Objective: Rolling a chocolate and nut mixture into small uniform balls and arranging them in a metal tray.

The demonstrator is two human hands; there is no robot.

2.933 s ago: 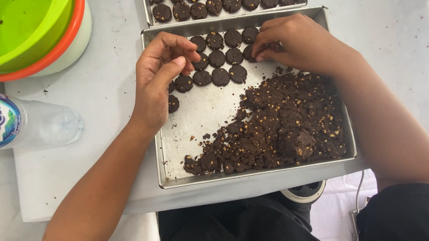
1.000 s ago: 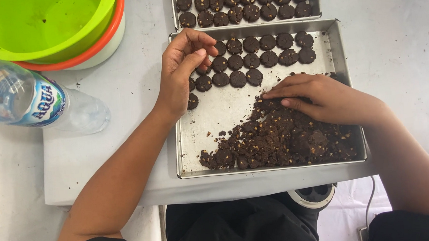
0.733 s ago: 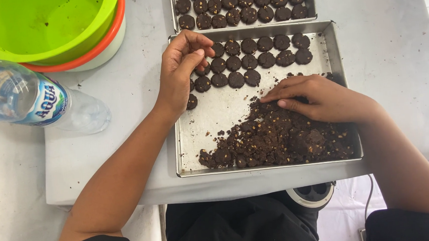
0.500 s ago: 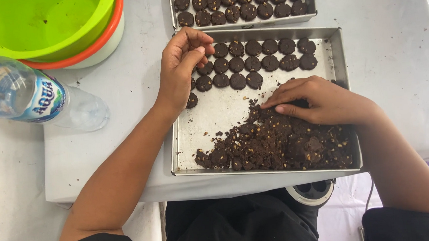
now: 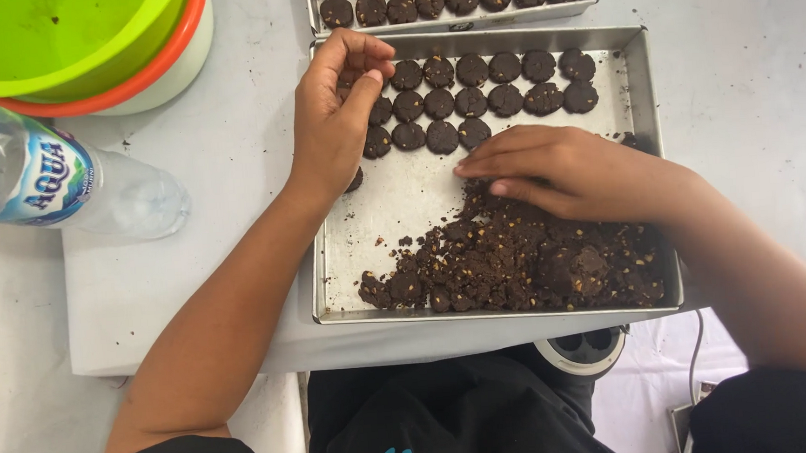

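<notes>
The left hand (image 5: pixel 336 119) rested, fingers curled, on the dough discs (image 5: pixel 470 96) at twelve o'clock of the metal tray (image 5: pixel 645 146). The right hand (image 5: pixel 567 170), nearly flat, pressed the crumbly dough heap (image 5: pixel 517 266) at six o'clock. I feared its wrist could squash finished discs, or push crumbs onto the worktop (image 5: pixel 219 266).

Both forearms are bare from elbow to wrist, with no watch, ring or bracelet on the left hand (image 5: pixel 336 119) or the right hand (image 5: pixel 572 171). Short black sleeves end near the elbows. Black clothing with a small turquoise mark covers the lap.
</notes>
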